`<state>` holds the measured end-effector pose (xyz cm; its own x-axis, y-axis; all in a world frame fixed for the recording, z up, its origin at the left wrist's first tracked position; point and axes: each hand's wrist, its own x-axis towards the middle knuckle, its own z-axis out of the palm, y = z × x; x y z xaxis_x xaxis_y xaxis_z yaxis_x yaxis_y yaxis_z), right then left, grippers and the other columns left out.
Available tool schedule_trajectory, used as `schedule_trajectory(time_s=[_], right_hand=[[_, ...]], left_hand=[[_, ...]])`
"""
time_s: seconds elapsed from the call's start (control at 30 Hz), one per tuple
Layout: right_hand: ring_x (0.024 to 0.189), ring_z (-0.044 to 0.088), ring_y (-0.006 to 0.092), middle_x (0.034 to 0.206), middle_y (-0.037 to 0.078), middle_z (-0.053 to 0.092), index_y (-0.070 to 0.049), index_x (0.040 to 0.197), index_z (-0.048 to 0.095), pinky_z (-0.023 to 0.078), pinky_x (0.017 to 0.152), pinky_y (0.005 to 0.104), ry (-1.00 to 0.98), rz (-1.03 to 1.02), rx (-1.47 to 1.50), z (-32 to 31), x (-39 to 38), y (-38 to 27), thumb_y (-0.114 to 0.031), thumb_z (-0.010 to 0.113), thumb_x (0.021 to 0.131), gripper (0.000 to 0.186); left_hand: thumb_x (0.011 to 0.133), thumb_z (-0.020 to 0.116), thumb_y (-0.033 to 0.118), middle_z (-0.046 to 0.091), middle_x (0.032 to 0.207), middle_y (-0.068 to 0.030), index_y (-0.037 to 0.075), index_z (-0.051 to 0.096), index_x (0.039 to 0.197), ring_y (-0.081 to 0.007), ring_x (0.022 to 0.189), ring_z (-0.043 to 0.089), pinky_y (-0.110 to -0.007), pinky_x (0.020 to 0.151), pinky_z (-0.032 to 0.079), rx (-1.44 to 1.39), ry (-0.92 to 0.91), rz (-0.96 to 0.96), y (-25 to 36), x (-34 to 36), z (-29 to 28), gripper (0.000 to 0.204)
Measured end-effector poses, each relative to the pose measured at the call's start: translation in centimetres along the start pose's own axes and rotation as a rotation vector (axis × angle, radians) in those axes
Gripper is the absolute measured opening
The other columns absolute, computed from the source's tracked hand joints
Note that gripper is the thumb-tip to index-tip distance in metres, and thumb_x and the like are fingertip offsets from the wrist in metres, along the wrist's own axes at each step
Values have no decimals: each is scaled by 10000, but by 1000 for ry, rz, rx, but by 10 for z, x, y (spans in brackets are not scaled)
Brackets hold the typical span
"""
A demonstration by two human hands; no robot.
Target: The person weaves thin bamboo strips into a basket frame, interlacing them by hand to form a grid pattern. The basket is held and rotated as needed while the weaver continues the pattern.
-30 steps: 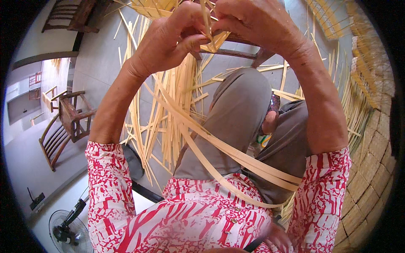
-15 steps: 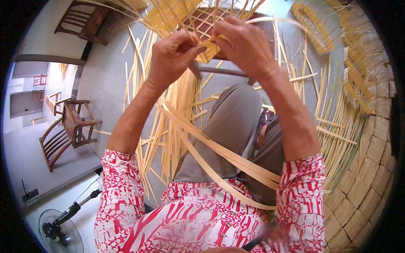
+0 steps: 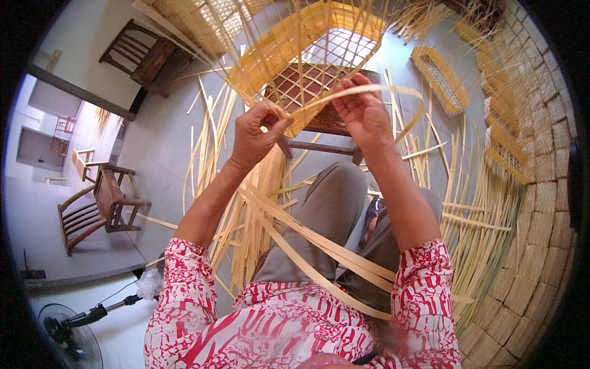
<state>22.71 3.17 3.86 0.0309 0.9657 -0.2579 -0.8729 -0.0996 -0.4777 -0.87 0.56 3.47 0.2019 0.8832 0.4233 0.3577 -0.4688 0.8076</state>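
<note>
A half-woven basket [image 3: 261, 58] of yellow bamboo strips, with an open lattice base and long upright ends, rests on a dark wooden stool [image 3: 326, 125] before me. My left hand [image 3: 259, 132] pinches a bamboo strip at the basket's near corner between thumb and fingers. From that corner the pale strip [image 3: 390, 90] runs rightward and loops back down. My right hand [image 3: 364, 117] is raised beside the near right edge, palm up and fingers apart, with the strip crossing in front of its fingers. Whether the fingers touch the strip is hard to tell.
Loose bamboo strips [image 3: 270, 178] lie below the stool, and a few long ones [image 3: 319, 249] cross my lap. More strips [image 3: 473, 227] cover the floor at right, near finished-looking yellow baskets [image 3: 439, 80]. A wooden chair [image 3: 107, 197] and a fan [image 3: 67, 326] stand at left.
My right hand has let go at the corner and drawn away to the right, its fingers opening. The left hand keeps its pinch. More of the basket shows as the view has shifted.
</note>
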Motion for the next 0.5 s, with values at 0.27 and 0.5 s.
schedule_trajectory(time_s=[0.27,0.5], right_hand=[[740,661,145,900,92,702,-44,1030,674,567,670,254,-552,299,-260,18,4,-25,-318,676,967,282],[864,612,87,1023,14,680,-31,1076,681,507,763,246,-717,-106,-843,55,-35,-17,-345,739,924,354]], left_hand=[[870,789,87,646,841,-2,44,628,891,-46,694,589,-216,618,488,-191,120,-25,4,2,22,168],[864,795,132,620,770,-43,34,631,892,-113,649,612,-263,605,509,44,125,37,12,9,24,194]])
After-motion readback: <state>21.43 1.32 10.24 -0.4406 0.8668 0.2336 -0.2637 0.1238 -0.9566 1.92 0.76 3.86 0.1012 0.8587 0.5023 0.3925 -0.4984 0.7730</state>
